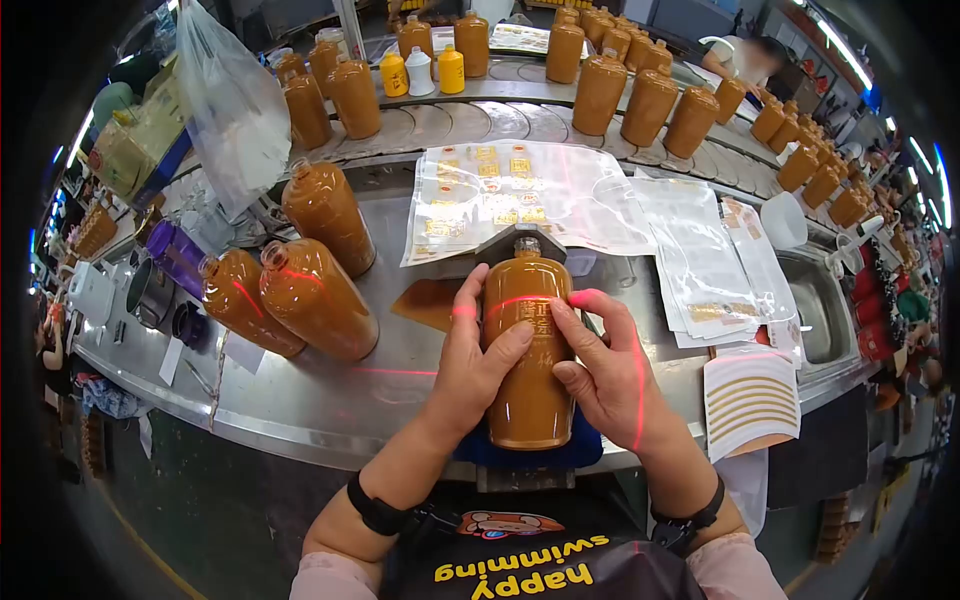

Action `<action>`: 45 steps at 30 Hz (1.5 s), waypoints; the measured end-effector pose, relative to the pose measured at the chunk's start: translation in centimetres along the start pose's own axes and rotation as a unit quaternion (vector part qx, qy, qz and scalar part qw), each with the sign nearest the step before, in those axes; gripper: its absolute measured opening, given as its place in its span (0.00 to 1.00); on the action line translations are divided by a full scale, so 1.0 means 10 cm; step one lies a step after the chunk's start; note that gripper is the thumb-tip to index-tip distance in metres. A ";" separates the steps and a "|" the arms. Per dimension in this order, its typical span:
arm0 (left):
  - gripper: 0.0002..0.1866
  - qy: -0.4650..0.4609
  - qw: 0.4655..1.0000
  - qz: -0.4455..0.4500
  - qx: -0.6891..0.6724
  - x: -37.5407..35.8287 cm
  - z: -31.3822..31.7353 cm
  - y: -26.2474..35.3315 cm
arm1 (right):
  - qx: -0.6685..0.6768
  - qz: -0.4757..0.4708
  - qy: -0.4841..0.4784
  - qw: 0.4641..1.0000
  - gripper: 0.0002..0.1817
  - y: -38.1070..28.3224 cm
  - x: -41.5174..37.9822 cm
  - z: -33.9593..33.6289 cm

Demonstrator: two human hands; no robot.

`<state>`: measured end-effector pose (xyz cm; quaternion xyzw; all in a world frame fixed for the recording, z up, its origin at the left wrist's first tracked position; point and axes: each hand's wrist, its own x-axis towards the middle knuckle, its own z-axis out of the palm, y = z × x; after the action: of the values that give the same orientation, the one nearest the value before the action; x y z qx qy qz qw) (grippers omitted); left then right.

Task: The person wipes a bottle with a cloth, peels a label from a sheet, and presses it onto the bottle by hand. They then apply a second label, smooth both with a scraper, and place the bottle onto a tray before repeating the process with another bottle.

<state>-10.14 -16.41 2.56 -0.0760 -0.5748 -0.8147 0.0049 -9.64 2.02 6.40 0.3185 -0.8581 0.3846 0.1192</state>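
A glossy brown bottle (530, 400) lies tilted in front of me, its neck pointing away and resting in a dark notched support. Gold characters (540, 325) run down its front, and a red laser line crosses it. My left hand (470, 355) is closed around the bottle's left side, thumb on the front. On the right side, my right hand (610, 370) is curled against the bottle, with fingertips pressing at the edge of the characters. Whether a thin film lies under those fingertips I cannot make out. Blue cloth (590, 450) shows beneath the bottle's base.
Three brown bottles (320, 300) stand at the left. Transparent sheets with gold lettering (490, 195) lie behind the support, with more sheets (705, 260) to the right. A white card with gold strips (750, 405) sits near a sink (815, 310). Beyond runs a conveyor (440, 125) carrying bottles.
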 end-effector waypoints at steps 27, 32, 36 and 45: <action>0.46 -0.044 0.994 -0.011 -0.097 -0.05 -0.05 0.02 | -0.025 -0.043 0.015 0.999 0.28 0.05 -0.04 -0.02; 0.46 -0.041 0.999 0.006 -0.001 -0.05 -0.05 0.02 | -0.080 -0.081 0.005 0.994 0.30 0.03 -0.07 -0.10; 0.47 -0.030 0.999 0.013 0.022 -0.03 -0.07 -0.03 | 0.026 0.007 0.036 0.999 0.21 -0.11 0.14 -0.25; 0.45 -0.050 0.998 -0.015 -0.047 -0.13 -0.15 0.01 | -0.267 -0.255 -0.008 0.929 0.08 0.06 0.90 -0.32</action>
<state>-9.04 -17.95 2.04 -0.1078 -0.5361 -0.8363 -0.0398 -17.07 0.56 12.28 0.4865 -0.8197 0.0952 0.2868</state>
